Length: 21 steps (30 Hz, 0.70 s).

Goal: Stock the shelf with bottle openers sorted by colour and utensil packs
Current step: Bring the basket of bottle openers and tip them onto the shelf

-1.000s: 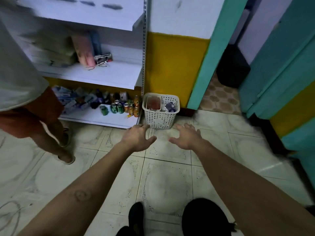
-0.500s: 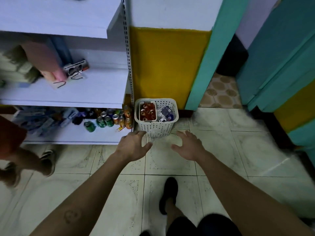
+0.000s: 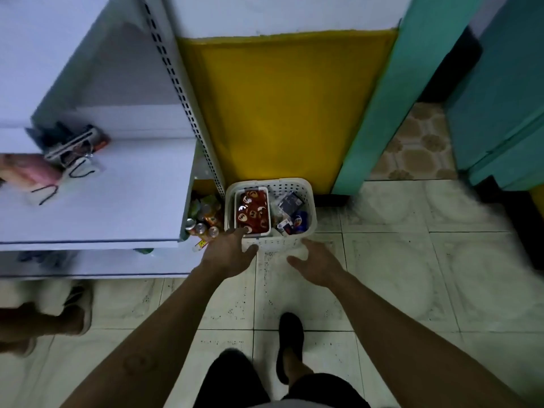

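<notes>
entry: white basket (image 3: 294,186), now reached; my left hand (image 3: 228,254) at its near rim, right hand (image 3: 316,265) just beside, fingers apart, empty; lifting it looks next.

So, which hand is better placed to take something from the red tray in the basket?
Left, probably. The left hand reaches the near rim of the white basket, right by its tray of red items. The right hand sits lower, outside the rim.
</notes>
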{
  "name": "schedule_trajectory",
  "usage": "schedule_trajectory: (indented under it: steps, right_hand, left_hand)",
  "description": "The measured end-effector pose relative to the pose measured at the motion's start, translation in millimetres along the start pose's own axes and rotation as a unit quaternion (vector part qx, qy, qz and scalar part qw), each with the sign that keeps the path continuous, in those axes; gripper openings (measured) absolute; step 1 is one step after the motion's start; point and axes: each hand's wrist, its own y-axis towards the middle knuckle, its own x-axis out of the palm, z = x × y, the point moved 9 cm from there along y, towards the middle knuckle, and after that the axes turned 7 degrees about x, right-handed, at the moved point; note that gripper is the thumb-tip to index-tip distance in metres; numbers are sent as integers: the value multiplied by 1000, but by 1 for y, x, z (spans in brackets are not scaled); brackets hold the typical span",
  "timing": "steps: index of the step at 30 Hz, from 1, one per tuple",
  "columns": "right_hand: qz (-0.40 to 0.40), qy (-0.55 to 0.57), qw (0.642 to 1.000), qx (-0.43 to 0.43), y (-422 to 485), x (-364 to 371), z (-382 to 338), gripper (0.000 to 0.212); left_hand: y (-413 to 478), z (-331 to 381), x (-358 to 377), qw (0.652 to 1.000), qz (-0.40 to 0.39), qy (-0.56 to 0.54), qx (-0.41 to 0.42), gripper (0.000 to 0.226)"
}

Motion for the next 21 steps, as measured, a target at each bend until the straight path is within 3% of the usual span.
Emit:
schedule_trajectory:
  steps: [7,15,18,21]
  right_hand:
    - [-35,129,990,45,84,-15,-16,71]
    - [-77,298,936,172,206,29,-28,55]
    - [-84,314,924,200,258,56,-30,33]
    - [-102,314,915,232,307,89,-19,51]
  left_hand:
    - [113,-28,4,998,-52,-13,-13,61]
    - [259,-91,43,991,-68,-108,-38,41]
    - [310,-122,70,988,-106,-102,-39,46]
    - [349,-155,94,987,-135,-66,-59,47]
